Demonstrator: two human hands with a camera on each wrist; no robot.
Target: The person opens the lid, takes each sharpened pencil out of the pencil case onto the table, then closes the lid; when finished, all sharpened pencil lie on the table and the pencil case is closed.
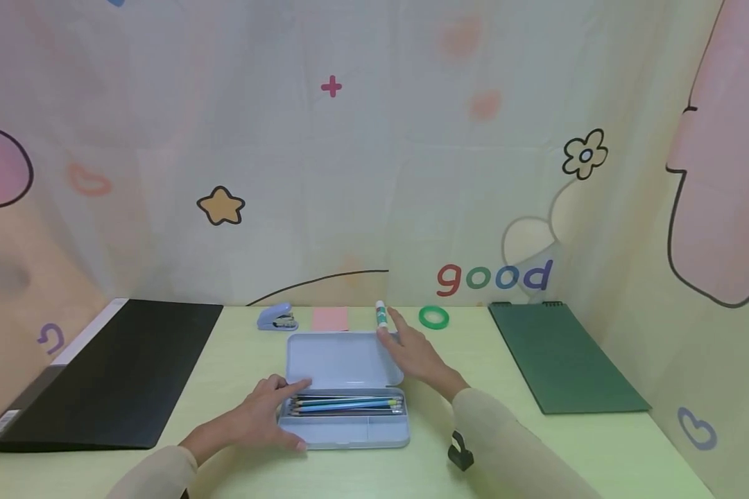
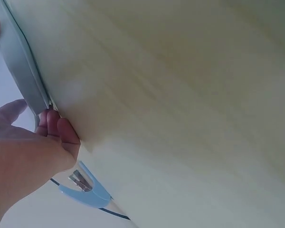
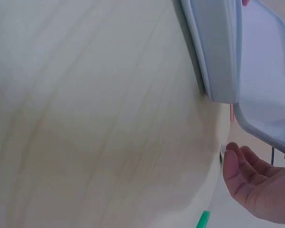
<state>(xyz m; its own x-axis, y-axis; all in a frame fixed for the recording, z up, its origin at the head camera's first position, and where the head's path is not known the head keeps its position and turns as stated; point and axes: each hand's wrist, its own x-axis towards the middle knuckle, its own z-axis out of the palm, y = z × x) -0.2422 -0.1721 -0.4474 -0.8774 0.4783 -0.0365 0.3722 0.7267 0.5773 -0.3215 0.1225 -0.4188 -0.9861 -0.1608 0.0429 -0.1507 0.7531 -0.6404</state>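
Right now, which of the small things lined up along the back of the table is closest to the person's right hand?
The glue stick: the right hand reaches toward it, fingertips beside it. The green tape ring, pink notes and stapler lie farther off.

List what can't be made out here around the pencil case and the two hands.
- Left hand: head view, fingertips over the pencil case edge; grip unclear.
- Right hand: head view, contact with glue stick unresolved.
- Pencils: too small to count.
- Stapler: left wrist view, partly behind the hand.
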